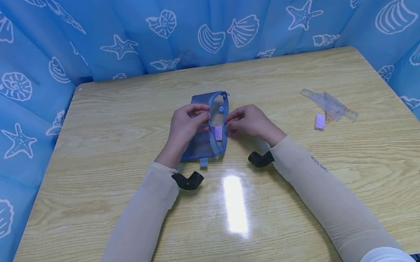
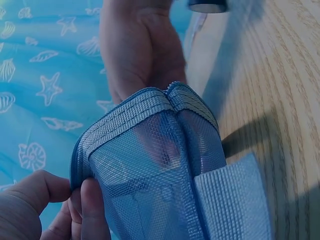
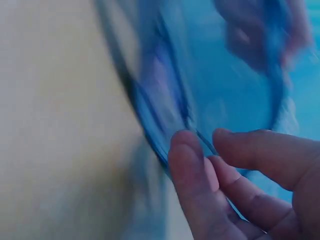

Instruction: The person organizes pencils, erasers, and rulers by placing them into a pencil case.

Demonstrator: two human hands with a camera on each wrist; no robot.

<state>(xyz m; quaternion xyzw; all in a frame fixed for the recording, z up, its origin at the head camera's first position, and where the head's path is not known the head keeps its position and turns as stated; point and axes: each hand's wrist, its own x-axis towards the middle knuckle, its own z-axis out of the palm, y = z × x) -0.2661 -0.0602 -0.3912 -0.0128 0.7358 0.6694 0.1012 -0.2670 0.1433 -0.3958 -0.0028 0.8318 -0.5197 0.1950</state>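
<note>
A blue mesh zipper pouch (image 1: 200, 142) sits near the middle of the table, its zipped mouth spread wide toward the right. My left hand (image 1: 189, 123) pinches the left rim of that mouth between thumb and fingers, as the left wrist view also shows. On the opposite rim, my right hand (image 1: 248, 122) holds the edge at its fingertips; the right wrist view is blurred there. Through the mouth shows a small purple-and-white block (image 1: 218, 133), with a small pale-blue piece (image 1: 221, 109) above it. A pale fabric tab (image 2: 235, 195) hangs from the pouch's near end.
To the right on the wooden table (image 1: 298, 207) lie clear overlapping rulers (image 1: 314, 96), an orange-tinted set square (image 1: 329, 118) and another purple-and-white block (image 1: 319, 122). A blue shell-print curtain (image 1: 183, 27) hangs along the back and sides.
</note>
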